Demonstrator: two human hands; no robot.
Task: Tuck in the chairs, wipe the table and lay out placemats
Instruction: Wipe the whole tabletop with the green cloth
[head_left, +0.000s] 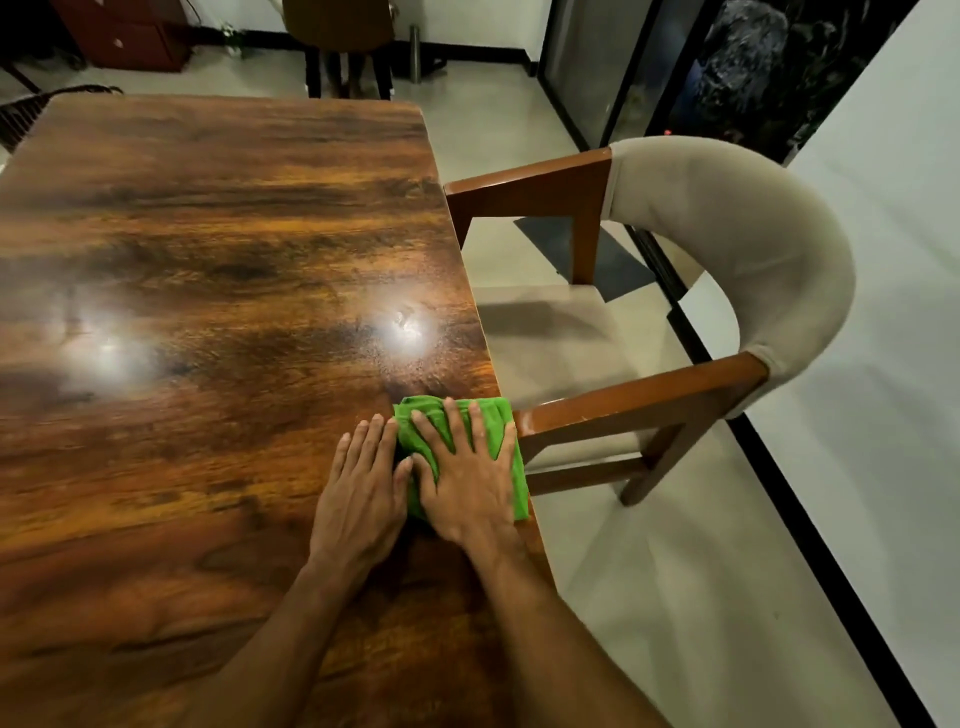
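Glossy dark wood fills most of the view: the bench (208, 260) has a padded armchair (727, 249) standing at its right edge, the near armrest tip just beside the green cloth (511, 467). The right hand (467, 483) presses flat on the cloth with its fingers spread, and the left hand (358, 493) lies flat, fingers straight, against the cloth's left side. Since the cloth sits at the right edge, an outward stroke could push it onto the seat or knock fingers against the armrest.

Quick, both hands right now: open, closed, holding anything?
Left hand: open, flat on the table.
Right hand: open, pressing flat on the green cloth.
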